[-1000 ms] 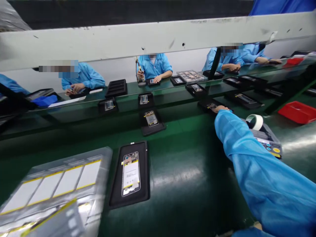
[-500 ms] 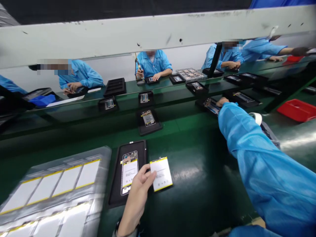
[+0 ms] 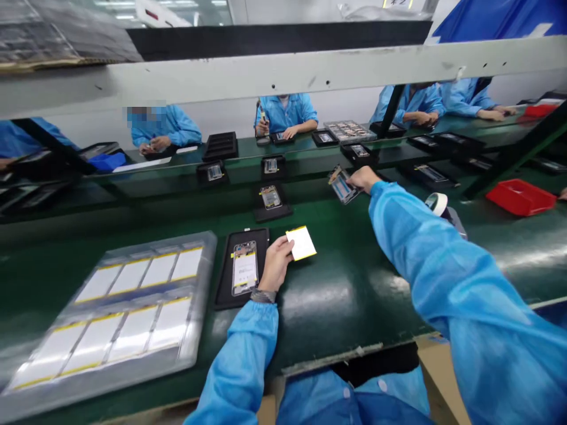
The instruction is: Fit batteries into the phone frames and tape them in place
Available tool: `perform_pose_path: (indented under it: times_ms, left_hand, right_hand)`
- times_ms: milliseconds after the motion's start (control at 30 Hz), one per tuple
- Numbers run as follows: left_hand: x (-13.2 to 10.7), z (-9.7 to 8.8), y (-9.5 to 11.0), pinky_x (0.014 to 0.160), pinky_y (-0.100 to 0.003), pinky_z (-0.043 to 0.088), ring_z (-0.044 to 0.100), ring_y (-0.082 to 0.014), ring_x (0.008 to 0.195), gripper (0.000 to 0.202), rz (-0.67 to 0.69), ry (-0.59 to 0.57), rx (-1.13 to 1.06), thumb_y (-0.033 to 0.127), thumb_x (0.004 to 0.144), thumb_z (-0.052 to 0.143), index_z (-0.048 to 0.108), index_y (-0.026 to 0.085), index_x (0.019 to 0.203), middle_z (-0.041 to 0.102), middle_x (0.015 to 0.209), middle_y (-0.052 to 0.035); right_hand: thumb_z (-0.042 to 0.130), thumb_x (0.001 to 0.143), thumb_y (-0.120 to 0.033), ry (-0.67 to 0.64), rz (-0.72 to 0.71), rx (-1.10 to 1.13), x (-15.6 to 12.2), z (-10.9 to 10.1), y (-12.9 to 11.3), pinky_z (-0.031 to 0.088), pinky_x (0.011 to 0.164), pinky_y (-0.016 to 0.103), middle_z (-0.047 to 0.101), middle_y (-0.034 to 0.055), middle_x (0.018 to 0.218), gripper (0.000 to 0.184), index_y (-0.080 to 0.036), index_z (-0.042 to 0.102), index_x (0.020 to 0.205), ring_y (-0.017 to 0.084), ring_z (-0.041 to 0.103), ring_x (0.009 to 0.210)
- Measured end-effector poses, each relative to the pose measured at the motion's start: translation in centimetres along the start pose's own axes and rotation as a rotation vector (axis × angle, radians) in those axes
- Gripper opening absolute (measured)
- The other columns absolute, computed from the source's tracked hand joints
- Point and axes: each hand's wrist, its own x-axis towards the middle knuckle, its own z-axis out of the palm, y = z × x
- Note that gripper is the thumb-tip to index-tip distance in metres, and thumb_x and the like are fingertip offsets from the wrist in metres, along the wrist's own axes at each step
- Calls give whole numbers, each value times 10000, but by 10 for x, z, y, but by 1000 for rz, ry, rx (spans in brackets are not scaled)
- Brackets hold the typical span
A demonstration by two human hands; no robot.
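My left hand (image 3: 277, 262) pinches a white phone battery (image 3: 302, 243) with yellow edges by its left side, above the green bench. Just left of that hand lies a black tray (image 3: 225, 283) holding an opened phone (image 3: 245, 268) with a white battery in it. Farther off to the right, my right hand (image 3: 364, 179) is closed on the right end of a phone frame (image 3: 342, 186), which is tilted and raised over the bench. A clear plastic tray (image 3: 201, 330) of several white batteries sits at the left.
Ahead stands another black tray with a phone (image 3: 271, 198). A roll of white tape (image 3: 437, 204) and a red bin (image 3: 520, 198) are on the right. Beyond a raised shelf, several people in blue sleeves work. A pale beam (image 3: 230, 79) crosses overhead.
My right hand has lifted the phone frame out of its black tray and brought it leftward. My left hand still holds the battery. The camera view has shifted, showing more of the bench's near edge.
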Motion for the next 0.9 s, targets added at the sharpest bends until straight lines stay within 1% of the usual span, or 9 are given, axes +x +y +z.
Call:
perform_pose_path:
  times_ms: [33, 100, 167, 267, 333, 500, 600, 767, 900]
  left_hand:
    - [0, -3, 1, 849, -384, 584, 740, -284, 992, 544, 11, 7, -13, 421, 577, 927, 719, 159, 1005, 774, 1014, -116]
    - [0, -10, 3, 863, -384, 583, 739, -278, 1000, 542, 42, 27, -47, 407, 571, 927, 713, 161, 1004, 777, 1023, -110]
    - [-1, -17, 4, 863, -373, 585, 738, -269, 1002, 527, 71, 51, -70, 388, 570, 922, 711, 167, 1000, 780, 1034, -102]
    - [-3, -23, 1, 835, -363, 590, 739, -266, 992, 495, 74, 80, -34, 380, 592, 900, 716, 163, 998, 785, 1024, -102]
    - [-5, -21, -3, 807, -361, 592, 741, -268, 974, 482, 59, 85, 23, 389, 618, 889, 716, 156, 1003, 787, 1006, -108]
    - [-9, -11, -11, 706, -332, 579, 747, -267, 902, 494, 71, 54, 119, 409, 647, 898, 717, 147, 1025, 787, 1000, -118]
    - [-11, -9, -12, 706, -334, 579, 748, -271, 902, 493, 98, 60, 138, 404, 662, 898, 719, 151, 1046, 788, 1021, -119]
    - [-14, -10, -11, 728, -359, 587, 750, -285, 896, 514, 116, 53, 135, 401, 652, 906, 698, 140, 1043, 787, 1021, -135]
    - [-15, -9, -11, 734, -364, 592, 750, -265, 848, 536, 108, 31, 154, 410, 637, 919, 671, 142, 1029, 788, 989, -123]
  right_hand:
    - [835, 741, -49, -87, 59, 25, -24, 17, 5, 492, 503, 273, 577, 0, 528, 258, -122, 623, 614, 143, 563, 489]
    - [835, 709, -53, -235, 148, 85, -76, 46, 19, 458, 450, 262, 588, 12, 504, 254, -139, 626, 592, 151, 553, 460]
    - [824, 726, -102, -350, 206, 176, -128, 63, 34, 462, 444, 248, 633, 25, 544, 203, -148, 652, 628, 151, 572, 477]
    - [820, 752, -189, -456, 264, 289, -186, 70, 55, 514, 495, 250, 685, 32, 619, 173, -165, 666, 677, 147, 611, 525]
    - [847, 737, -247, -498, 289, 351, -208, 66, 66, 542, 540, 262, 709, 35, 665, 191, -173, 675, 701, 153, 639, 563]
    - [951, 599, -404, -598, 319, 564, -225, 56, 78, 561, 612, 272, 764, 48, 801, 383, -183, 723, 813, 180, 696, 684]
    - [965, 550, -492, -626, 301, 609, -232, 55, 78, 572, 655, 278, 765, 42, 813, 489, -192, 718, 845, 191, 713, 732]
    - [967, 555, -526, -662, 289, 673, -239, 54, 76, 583, 694, 297, 765, 42, 814, 510, -200, 714, 853, 199, 719, 748]
    - [970, 561, -521, -688, 290, 677, -242, 54, 76, 590, 725, 318, 770, 53, 811, 519, -196, 713, 873, 214, 728, 752]
